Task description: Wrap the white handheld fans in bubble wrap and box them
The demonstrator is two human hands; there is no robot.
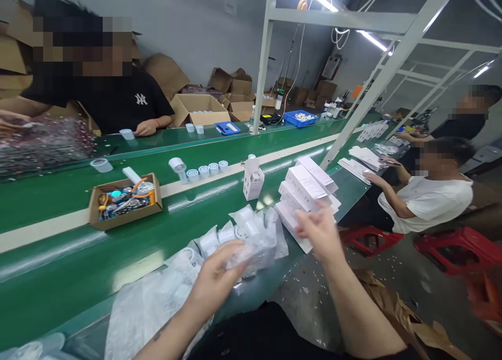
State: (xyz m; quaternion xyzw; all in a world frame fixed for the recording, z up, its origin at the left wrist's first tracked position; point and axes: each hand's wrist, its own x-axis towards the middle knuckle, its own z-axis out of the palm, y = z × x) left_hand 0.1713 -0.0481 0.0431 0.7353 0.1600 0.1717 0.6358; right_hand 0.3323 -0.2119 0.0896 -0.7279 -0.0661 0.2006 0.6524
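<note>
My left hand (220,270) is closed on a clear plastic bag (262,251), its thumb and fingers pinching the near end; the contents are hard to make out. Behind and beside it lie several white round parts in clear plastic wrapping (209,241). A loose sheet of clear wrap (135,313) hangs over the bench edge near my left forearm. To the right, my right hand (320,233) is in front of a stack of white boxes (304,186), slightly blurred, fingers apart with nothing visible in them. An upright white box (253,183) stands with its top flap raised.
A cardboard tray of tools (125,206) sits left on the green conveyor (204,203). White round parts (204,171) stand in a row along it. A metal frame post (262,62) rises ahead. Co-workers sit across and to the right, near red stools (463,247).
</note>
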